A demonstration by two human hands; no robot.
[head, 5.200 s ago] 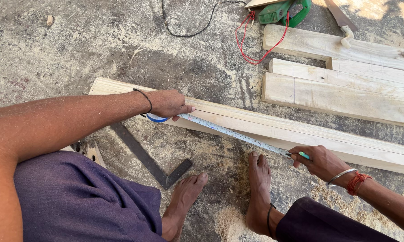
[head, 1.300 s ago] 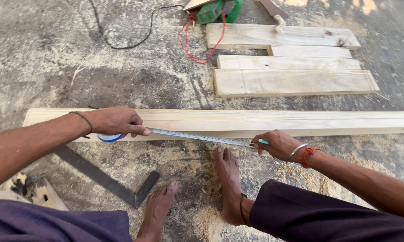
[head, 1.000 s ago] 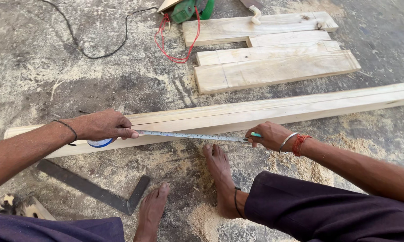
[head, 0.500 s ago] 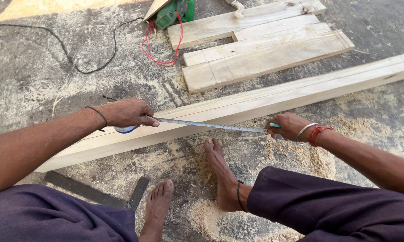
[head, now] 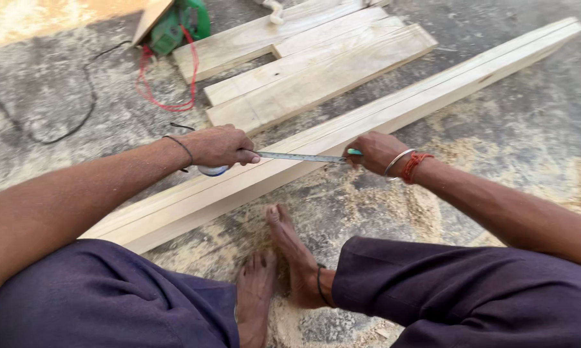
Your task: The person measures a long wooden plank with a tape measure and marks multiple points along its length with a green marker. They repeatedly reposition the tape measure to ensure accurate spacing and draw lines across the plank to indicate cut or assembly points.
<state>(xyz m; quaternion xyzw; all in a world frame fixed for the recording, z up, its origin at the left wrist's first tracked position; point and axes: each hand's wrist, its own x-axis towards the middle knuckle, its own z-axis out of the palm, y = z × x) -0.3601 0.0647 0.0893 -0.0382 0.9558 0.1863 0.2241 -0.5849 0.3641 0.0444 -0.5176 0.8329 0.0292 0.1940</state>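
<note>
A rough concrete floor [head: 58,116] strewn with sawdust is seen from above. A long pale wooden plank [head: 393,113] is laid across it on a slant, its long axis running from near left to far right. Beyond it, towards the far side, three shorter boards [head: 316,64] are laid side by side, and a green power tool [head: 181,26] with a red cord [head: 158,84] is seen at the far left.

A metal tape measure blade [head: 300,156] is stretched over the plank, nearly level in the picture and so crossing the plank's axis at a shallow angle. Its round case [head: 212,170] is covered by the left hand [head: 219,146], whose fingers are curled down over it, the case showing only as a blue and white edge below the palm. The free end is pinched by the right hand [head: 375,152], thumb and fingers closed around it together with what looks like a small green marker [head: 353,152], though this cannot be told for certain.

The plank is lying directly beneath both hands, the right hand being set further along it towards the far right end. Two bare feet [head: 284,264] are placed on the near side of it.
</note>
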